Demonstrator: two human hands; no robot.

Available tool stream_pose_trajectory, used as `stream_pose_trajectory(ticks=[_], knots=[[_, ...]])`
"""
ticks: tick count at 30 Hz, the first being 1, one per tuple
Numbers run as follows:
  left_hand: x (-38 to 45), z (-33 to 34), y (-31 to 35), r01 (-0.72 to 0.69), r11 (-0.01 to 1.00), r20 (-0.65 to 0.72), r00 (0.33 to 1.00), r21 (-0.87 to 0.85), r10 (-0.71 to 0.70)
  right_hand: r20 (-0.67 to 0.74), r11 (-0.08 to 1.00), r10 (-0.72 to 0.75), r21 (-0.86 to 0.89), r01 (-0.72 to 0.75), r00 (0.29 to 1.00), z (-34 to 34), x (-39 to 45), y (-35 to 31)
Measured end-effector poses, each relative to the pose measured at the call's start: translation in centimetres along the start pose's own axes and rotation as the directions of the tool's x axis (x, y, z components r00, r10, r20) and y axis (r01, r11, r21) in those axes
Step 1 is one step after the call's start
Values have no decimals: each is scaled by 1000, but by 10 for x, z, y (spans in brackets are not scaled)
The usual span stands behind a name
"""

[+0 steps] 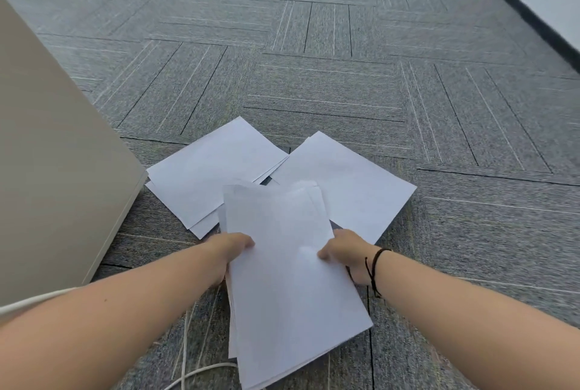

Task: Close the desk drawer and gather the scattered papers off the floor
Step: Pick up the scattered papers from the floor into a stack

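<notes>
I hold a stack of white papers [282,279] above the grey carpet, gripped on both long edges. My left hand [227,250] clasps its left edge and my right hand [348,256], with a dark cord on the wrist, clasps its right edge. Beyond the stack, more white sheets lie on the floor: an overlapping left pile [207,173] and a right pile [348,179]. The held stack hides their near corners. A beige cabinet side [53,169] stands at the left; no drawer front shows.
Grey patterned carpet tiles [345,59] stretch ahead. A dark skirting and white wall [533,3] run along the right. A white cable [194,370] loops on the floor near my left forearm, beside the cabinet's base.
</notes>
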State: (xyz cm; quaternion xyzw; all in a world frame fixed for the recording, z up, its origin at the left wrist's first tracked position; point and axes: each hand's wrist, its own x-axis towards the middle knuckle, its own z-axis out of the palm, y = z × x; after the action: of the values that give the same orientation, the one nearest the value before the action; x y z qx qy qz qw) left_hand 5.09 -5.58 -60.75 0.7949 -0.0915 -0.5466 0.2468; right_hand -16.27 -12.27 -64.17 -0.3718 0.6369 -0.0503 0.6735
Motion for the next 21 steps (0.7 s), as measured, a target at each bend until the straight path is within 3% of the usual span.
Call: stream_pose_trajectory(ticks=[5, 9, 16, 21], knots=[[12, -6, -2, 1, 1000, 57, 998, 10, -2, 161, 1000, -17, 25, 13, 987, -26, -15, 3], [8, -3, -1, -13, 996, 34, 999, -85, 15, 208, 998, 27, 57, -39, 978, -49, -16, 8], [-3, 19, 4, -74, 966, 102, 990, -249, 102, 60, 996, 85, 30, -87, 995, -55, -11, 24], [-9, 25, -4, -3, 998, 278, 960, -70, 23, 36, 995, 93, -47, -91, 995, -48, -12, 20]])
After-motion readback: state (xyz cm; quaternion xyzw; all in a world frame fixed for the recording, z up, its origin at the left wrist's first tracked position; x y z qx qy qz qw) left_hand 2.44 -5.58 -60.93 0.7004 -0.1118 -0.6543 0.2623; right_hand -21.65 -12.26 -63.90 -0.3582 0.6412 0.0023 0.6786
